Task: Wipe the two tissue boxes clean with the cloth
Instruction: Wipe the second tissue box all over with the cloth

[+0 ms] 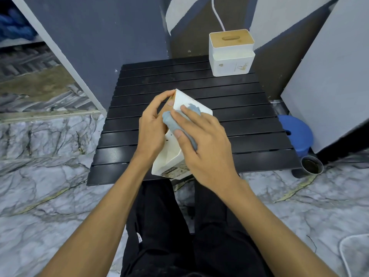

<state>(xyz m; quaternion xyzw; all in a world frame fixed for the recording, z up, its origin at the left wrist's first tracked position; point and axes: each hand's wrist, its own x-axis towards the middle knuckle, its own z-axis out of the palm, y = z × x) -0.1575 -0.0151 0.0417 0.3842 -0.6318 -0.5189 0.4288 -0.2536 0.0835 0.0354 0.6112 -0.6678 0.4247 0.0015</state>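
Our left hand (151, 128) gripped the tilted tissue box (171, 156); right hand (203, 144) pinched the cloth (168, 118) against it. Risk: hard rubbing could twist the box loose.

Bare slats of the black table (229, 100) on the left side and the far middle let a hand pass. A white tissue box (231, 56) occupies the far right corner. In front, the left hand (151, 128) gripping a tilted box (187, 104) and the right hand (205, 148) holding a cloth (168, 119) on it block the way.
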